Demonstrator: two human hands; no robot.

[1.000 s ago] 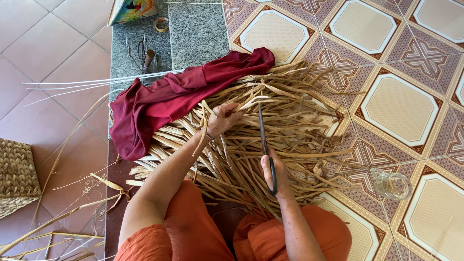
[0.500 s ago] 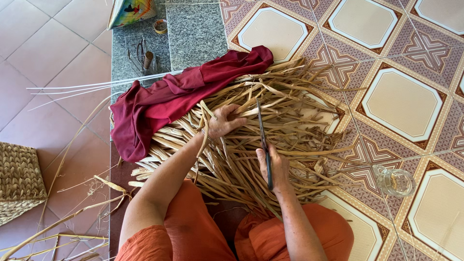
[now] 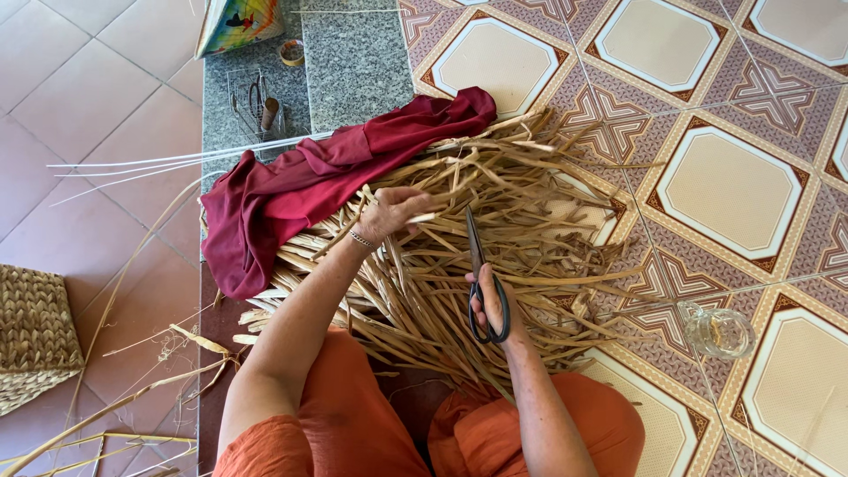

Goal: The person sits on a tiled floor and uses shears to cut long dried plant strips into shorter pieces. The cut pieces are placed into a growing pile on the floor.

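Straw [image 3: 495, 230]: big pile of dry, flat tan strips on the floor, spread under both hands and fanning out to the right and toward the person's lap. Left hand [image 3: 393, 212] lies on top of the pile; fingers [image 3: 415, 205] curled narrow, pinching a few strips at their tips, w/ a bracelet on the wrist. Right hand [image 3: 490, 300] sits nearer the body, just right of the left forearm, closed round the loops of dark scissors [image 3: 480, 274]; thumb and fingers are through the handles. Blades are together, pointing away from the person, tip resting among the strips just right of the left fingertips, not touching them.

Beyond the left fingers, a red cloth [image 3: 300, 190] is draped over the far-left edge of the pile, touching the straw. Past it, a grey stone slab w/ a wire rack of tools [image 3: 252, 102] and a small roll of tape [image 3: 291, 53]. Thin pale stalks [image 3: 177, 163] run out left from under the cloth. Far left, a woven mat [image 3: 35, 340]. Right of the right hand, past the pile's edge, a glass mug [image 3: 717, 331] on patterned tile. Orange trousers [image 3: 353, 424] below.
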